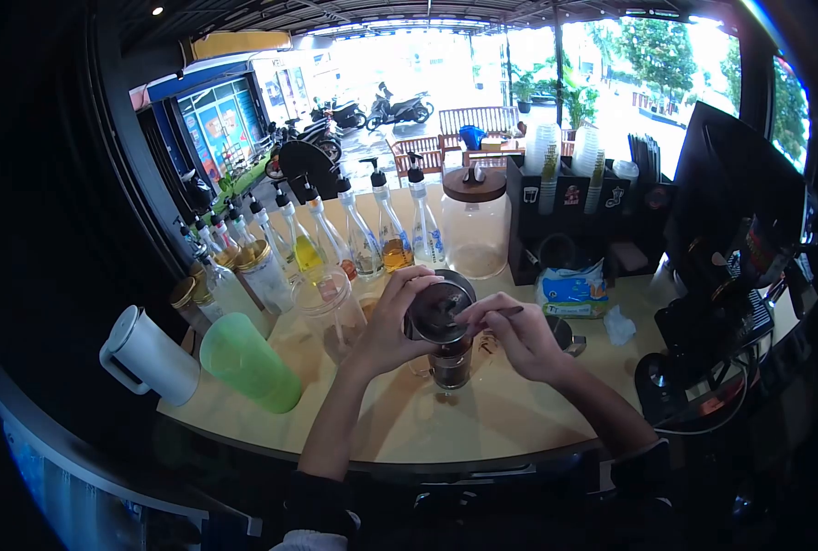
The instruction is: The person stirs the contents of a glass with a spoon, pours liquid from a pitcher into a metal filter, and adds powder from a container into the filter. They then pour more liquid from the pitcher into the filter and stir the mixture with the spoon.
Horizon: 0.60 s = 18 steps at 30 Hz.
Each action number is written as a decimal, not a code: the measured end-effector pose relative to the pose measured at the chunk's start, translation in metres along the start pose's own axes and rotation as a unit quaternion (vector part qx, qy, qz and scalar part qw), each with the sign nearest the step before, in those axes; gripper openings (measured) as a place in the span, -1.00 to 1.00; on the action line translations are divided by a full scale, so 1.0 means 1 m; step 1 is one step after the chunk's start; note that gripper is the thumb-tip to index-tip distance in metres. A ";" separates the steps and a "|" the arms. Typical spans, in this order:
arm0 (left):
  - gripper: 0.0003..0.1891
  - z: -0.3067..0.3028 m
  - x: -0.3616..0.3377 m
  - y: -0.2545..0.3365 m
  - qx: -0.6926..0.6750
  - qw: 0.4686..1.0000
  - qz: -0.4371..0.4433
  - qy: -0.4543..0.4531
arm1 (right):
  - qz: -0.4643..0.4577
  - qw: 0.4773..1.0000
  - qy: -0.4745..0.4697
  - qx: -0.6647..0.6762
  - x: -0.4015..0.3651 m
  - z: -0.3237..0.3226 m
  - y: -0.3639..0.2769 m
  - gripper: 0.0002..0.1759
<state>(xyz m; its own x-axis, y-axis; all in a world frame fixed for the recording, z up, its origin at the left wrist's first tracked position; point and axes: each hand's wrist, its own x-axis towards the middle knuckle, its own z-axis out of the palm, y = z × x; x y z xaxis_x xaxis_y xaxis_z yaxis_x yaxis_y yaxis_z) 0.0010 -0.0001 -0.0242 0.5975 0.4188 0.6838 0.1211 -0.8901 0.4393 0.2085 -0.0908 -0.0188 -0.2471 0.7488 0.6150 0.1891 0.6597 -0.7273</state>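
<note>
Looking down, I have both hands meeting over the middle of the counter (482,422). My left hand (389,321) wraps the left side of a round metal filter (439,308), with the fingers curled snug around its rim and the thumb over the top edge. The filter sits upright on a small glass (451,369) with dark liquid in the bottom. The glass stands on the counter straight ahead of me, between my two wrists.

My right hand (522,342) comes in from the right, its fingers pinched narrow on a thin tool (505,312). The tool lies nearly level, its long axis running left to right, and its tip reaches over the top of the filter. I cannot tell whether the tip touches anything inside. The filter lies just left of my right fingers and is already inside my left ones, so the left hand is the nearer.

Just behind my right hand is a small metal pitcher (569,338), with a crumpled tissue (620,326) and a blue-and-white packet (572,289) near it. Off to my left, a green cup (248,363) sits beside a white jug (147,356).

Farther back runs a row of pump bottles (390,225), then a big jar (475,230) with a wooden lid. To its right is a black organiser (569,197) holding stacked cups. A dark monitor (730,184) rises on the right.
</note>
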 end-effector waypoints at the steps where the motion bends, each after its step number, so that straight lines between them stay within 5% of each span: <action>1: -0.18 -0.001 0.000 -0.001 -0.013 1.000 -0.006 -0.008 | 0.001 1.000 -0.004 -0.009 0.001 -0.005 0.002 -0.76; 8: -0.20 -0.005 0.006 0.013 0.026 0.998 -0.025 -0.053 | 0.074 0.995 -0.021 0.062 0.026 -0.027 -0.006 -0.77; 18: -0.21 -0.011 0.007 0.011 0.033 0.996 -0.029 -0.076 | 0.063 0.994 -0.065 0.064 0.055 -0.030 -0.004 -0.78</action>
<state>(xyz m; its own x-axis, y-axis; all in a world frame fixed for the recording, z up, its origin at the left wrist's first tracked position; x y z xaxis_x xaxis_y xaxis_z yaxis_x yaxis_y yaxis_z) -0.0016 -0.0051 -0.0081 0.7008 0.4415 0.5604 0.2068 -0.8775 0.4328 0.2231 -0.0506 0.0268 -0.3515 0.8054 0.4773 0.1060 0.5408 -0.8344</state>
